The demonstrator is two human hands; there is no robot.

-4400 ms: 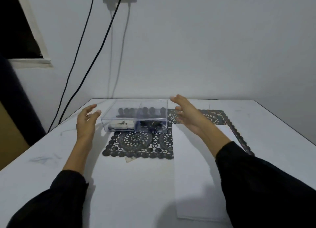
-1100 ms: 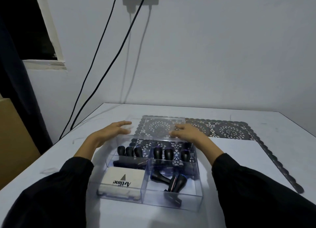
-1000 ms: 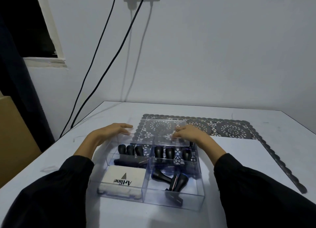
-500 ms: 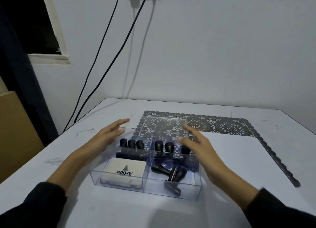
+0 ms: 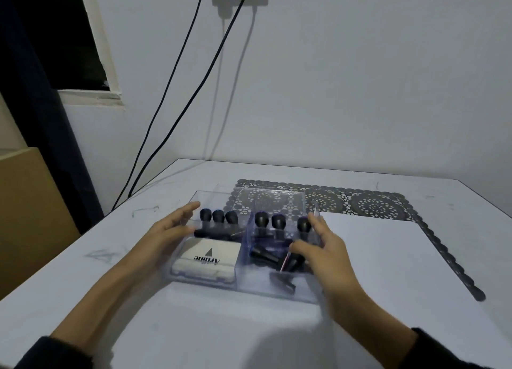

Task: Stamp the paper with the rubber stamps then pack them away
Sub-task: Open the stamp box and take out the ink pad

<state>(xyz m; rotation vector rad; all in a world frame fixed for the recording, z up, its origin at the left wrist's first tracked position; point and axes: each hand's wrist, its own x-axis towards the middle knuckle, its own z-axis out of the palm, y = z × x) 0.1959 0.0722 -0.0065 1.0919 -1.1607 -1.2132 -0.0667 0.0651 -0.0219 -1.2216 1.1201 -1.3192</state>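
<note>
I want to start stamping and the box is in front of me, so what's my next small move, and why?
Probably lift the Artline ink pad out with your left hand, which lies beside its compartment. The clear box looks open, the rubber stamps and pad all sit inside, and the paper waits to its right.

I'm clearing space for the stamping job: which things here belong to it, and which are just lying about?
For the job: clear box, rubber stamps, ink pad, paper.
Just lying about: lace mat, wall cables, cardboard box.
</note>
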